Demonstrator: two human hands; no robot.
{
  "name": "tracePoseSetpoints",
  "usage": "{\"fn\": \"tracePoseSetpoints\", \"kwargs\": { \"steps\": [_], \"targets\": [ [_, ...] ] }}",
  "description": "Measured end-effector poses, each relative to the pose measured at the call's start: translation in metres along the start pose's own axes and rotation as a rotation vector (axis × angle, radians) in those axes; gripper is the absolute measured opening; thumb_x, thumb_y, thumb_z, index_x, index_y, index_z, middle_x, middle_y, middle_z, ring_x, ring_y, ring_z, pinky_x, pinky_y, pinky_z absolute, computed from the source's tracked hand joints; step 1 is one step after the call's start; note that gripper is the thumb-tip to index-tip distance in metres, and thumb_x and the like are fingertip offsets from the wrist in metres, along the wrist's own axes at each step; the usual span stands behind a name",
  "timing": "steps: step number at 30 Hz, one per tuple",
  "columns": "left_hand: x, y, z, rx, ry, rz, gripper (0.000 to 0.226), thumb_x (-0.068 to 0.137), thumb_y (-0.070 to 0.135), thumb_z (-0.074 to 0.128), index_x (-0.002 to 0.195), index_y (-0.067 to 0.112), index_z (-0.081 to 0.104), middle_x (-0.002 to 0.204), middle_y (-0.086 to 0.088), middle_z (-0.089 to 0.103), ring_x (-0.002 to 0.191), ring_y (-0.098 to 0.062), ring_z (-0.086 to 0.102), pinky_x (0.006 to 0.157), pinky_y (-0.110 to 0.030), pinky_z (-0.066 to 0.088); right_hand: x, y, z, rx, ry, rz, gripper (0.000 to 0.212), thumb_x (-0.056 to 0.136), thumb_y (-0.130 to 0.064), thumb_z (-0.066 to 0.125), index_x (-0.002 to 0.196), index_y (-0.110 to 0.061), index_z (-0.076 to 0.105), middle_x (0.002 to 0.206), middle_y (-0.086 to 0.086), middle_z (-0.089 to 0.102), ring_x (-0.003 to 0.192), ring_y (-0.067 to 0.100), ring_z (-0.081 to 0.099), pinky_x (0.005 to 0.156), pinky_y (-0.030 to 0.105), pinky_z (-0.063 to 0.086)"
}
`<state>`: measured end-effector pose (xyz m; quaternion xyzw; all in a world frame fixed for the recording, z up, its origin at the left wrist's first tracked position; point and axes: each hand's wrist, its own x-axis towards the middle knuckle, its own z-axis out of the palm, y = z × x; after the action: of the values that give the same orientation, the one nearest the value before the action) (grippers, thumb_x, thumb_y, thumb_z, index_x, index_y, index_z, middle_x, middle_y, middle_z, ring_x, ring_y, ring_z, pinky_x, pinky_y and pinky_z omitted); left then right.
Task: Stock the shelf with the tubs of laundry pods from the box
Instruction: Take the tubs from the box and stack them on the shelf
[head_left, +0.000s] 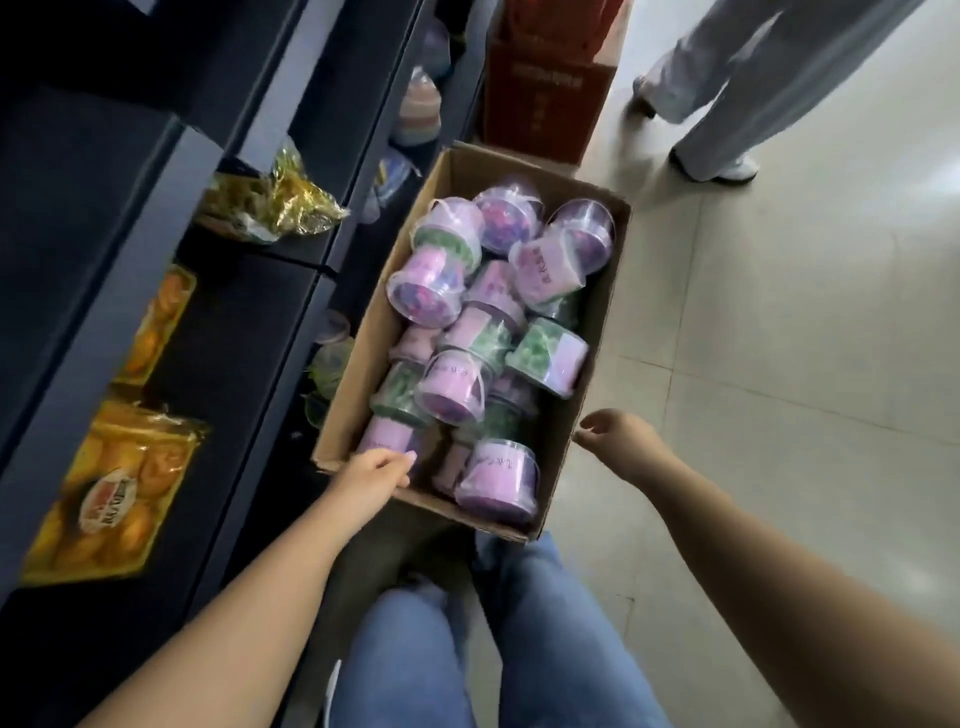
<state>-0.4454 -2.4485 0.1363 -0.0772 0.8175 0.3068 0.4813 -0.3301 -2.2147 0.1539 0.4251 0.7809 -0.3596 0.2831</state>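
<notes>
The tubs are clear plastic with pink labels, hold purple or green pods, and lie piled in an open cardboard box on the floor, just beside the dark shelf. Label writing is too blurred to read.

- The left hand curls over the near rim.
- The right hand is loosely curled beside the right wall and holds nothing.
- Orange snack packs lie on the shelf.
- A red carton and a second person stand beyond.

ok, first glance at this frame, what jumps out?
An open cardboard box, centre frame, heaped with purple and green tubs. The left hand is at its near-left rim, the right hand beside its right edge. At left, orange packets sit on the dark shelf.
</notes>
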Motion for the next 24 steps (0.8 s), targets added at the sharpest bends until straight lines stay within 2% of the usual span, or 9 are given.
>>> {"fn": "tracePoseSetpoints", "kwargs": {
  "steps": [3,5,8,11,14,16,18,21,24],
  "targets": [
    [0.043,0.016,0.019,-0.138,0.022,-0.121,0.022,0.094,0.029,0.049,0.094,0.009,0.058,0.081,-0.008,0.058,0.063,-0.012,0.047,0.056,-0.024,0.033,0.043,-0.015,0.003,-0.026,-0.049,-0.009,0.033,0.091,-0.025,0.054,0.110,0.000,0.063,0.113,0.017,0.064,0.105,0.031,0.057,0.081,0.030,0.043],
    [0.069,0.019,0.028,-0.192,0.022,-0.221,0.042,0.092,0.039,0.049,0.112,0.003,0.057,0.080,-0.005,0.057,0.067,-0.015,0.049,0.058,-0.025,0.036,0.065,-0.024,0.017,-0.020,-0.098,-0.020,0.031,0.091,-0.025,0.055,0.108,0.000,0.064,0.113,0.017,0.065,0.105,0.031,0.058,0.086,0.032,0.043],
    [0.097,0.020,0.040,-0.292,-0.024,-0.308,0.061,0.087,0.053,0.049,0.124,0.005,0.051,0.108,-0.009,0.057,0.099,-0.020,0.052,0.079,-0.033,0.045,0.088,-0.029,0.048,0.008,-0.212,-0.008,0.036,0.090,-0.028,0.057,0.108,0.002,0.064,0.106,0.017,0.067,0.097,0.030,0.060,0.084,0.034,0.046],
    [0.123,0.024,0.051,-0.466,-0.048,-0.378,0.078,0.081,0.064,0.048,0.138,0.014,0.036,0.139,-0.011,0.044,0.127,-0.023,0.042,0.099,-0.040,0.040,0.106,-0.026,0.080,0.129,-0.330,0.112,0.036,0.087,-0.034,0.062,0.091,0.001,0.062,0.078,0.010,0.060,0.063,0.019,0.050,0.056,0.027,0.040],
    [0.142,0.031,0.063,-0.691,-0.110,-0.417,0.088,0.076,0.071,0.048,0.146,0.025,0.020,0.152,-0.007,0.026,0.138,-0.025,0.028,0.104,-0.044,0.033,0.118,-0.015,0.103,0.273,-0.343,0.297,0.044,0.079,-0.041,0.068,0.098,-0.004,0.054,0.068,0.002,0.046,0.058,0.015,0.044,0.049,0.025,0.032],
    [0.151,0.033,0.069,-0.817,-0.129,-0.446,0.089,0.075,0.070,0.050,0.146,0.026,0.020,0.152,-0.005,0.026,0.137,-0.027,0.029,0.100,-0.044,0.034,0.119,-0.005,0.116,0.404,-0.374,0.413,0.067,0.072,-0.048,0.073,0.116,-0.004,0.048,0.085,0.006,0.054,0.074,0.021,0.053,0.057,0.026,0.039],
    [0.158,0.033,0.072,-0.917,-0.134,-0.481,0.080,0.078,0.064,0.054,0.142,0.024,0.028,0.148,-0.009,0.032,0.131,-0.032,0.037,0.096,-0.044,0.039,0.115,0.003,0.125,0.515,-0.390,0.506,0.074,0.067,-0.051,0.075,0.117,-0.005,0.046,0.098,0.010,0.056,0.076,0.022,0.054,0.060,0.026,0.040],
    [0.166,0.037,0.071,-1.061,-0.109,-0.466,0.060,0.086,0.045,0.058,0.135,0.018,0.038,0.139,-0.016,0.043,0.111,-0.034,0.051,0.078,-0.048,0.049,0.114,0.004,0.127,0.600,-0.432,0.557,0.051,0.069,-0.049,0.075,0.091,-0.010,0.051,0.068,0.004,0.041,0.050,0.015,0.035,0.052,0.021,0.030],
    [0.164,0.042,0.065,-1.081,-0.070,-0.437,0.042,0.093,0.024,0.053,0.131,0.011,0.042,0.132,-0.018,0.049,0.092,-0.030,0.054,0.074,-0.047,0.048,0.114,0.005,0.122,0.587,-0.453,0.551,0.049,0.071,-0.045,0.075,0.093,-0.009,0.052,0.068,0.003,0.041,0.056,0.016,0.039,0.055,0.025,0.040]
  ]
}}
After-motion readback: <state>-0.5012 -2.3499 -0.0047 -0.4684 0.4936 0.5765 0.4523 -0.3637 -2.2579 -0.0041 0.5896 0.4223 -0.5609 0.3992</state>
